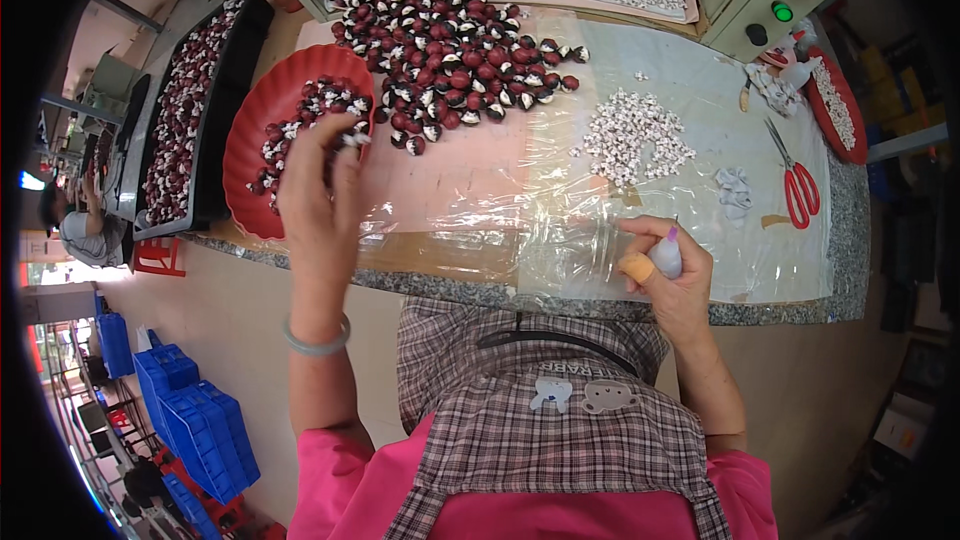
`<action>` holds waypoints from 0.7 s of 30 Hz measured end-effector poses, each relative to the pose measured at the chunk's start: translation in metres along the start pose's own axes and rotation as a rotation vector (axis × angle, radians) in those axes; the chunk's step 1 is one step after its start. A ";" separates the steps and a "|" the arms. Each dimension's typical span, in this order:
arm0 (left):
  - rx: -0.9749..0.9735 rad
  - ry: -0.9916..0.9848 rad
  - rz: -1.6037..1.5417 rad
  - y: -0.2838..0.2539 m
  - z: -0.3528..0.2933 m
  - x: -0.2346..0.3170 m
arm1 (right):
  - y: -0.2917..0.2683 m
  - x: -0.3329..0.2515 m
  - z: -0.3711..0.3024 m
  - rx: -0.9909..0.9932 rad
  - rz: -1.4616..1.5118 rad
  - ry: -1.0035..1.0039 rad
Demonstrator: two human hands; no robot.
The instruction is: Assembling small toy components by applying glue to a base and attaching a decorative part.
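Note:
My left hand (322, 200), a bracelet on its wrist, is over a red scalloped tray (247, 165) at the left. Its thumb and fingers are apart, slightly blurred, with a small black-and-white piece (354, 137) close to the fingertips. Several dark red, black and white pieces (325, 95) lie in the tray. Near the table's front edge my right hand (683, 285) is closed around a small translucent squeeze bottle (666, 256) with a purple tip. An orange wrap (640, 267) covers part of its thumb. Beyond that hand lies a loose pile of small white pieces (635, 138).
A heap of dark red, black and white balls (455, 65) spreads over the plastic-covered table. Red-handled scissors (800, 190), crumpled tissue (733, 192) and a red dish (838, 110) are at the right. A machine box with lit buttons (782, 10) stands behind. A black tray (215, 110) stands left.

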State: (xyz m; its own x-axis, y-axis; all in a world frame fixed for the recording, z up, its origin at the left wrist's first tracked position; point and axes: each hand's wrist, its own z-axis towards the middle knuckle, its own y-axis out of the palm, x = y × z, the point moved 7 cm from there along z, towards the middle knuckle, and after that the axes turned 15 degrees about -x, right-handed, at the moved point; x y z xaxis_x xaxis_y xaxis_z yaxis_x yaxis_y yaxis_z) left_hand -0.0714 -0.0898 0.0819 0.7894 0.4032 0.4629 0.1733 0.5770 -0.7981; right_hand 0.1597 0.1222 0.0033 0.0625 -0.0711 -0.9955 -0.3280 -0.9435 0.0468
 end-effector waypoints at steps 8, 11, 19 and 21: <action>-0.131 0.103 0.429 0.032 0.012 0.002 | -0.002 0.011 -0.004 0.006 0.015 0.062; -0.120 0.136 0.300 0.059 -0.001 -0.005 | -0.002 0.006 -0.005 -0.005 -0.020 0.067; -0.212 0.007 0.286 0.070 -0.006 0.004 | -0.005 0.010 -0.008 0.002 0.003 0.097; -0.256 0.000 0.055 0.073 -0.010 0.009 | -0.006 0.011 -0.007 -0.020 0.054 0.090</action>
State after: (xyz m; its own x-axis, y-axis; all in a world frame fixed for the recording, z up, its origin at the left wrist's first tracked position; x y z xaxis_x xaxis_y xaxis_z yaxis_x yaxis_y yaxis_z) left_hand -0.0454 -0.0512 0.0237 0.8017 0.4290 0.4163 0.2738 0.3555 -0.8937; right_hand 0.1690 0.1245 -0.0069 0.1297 -0.1495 -0.9802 -0.3147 -0.9437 0.1023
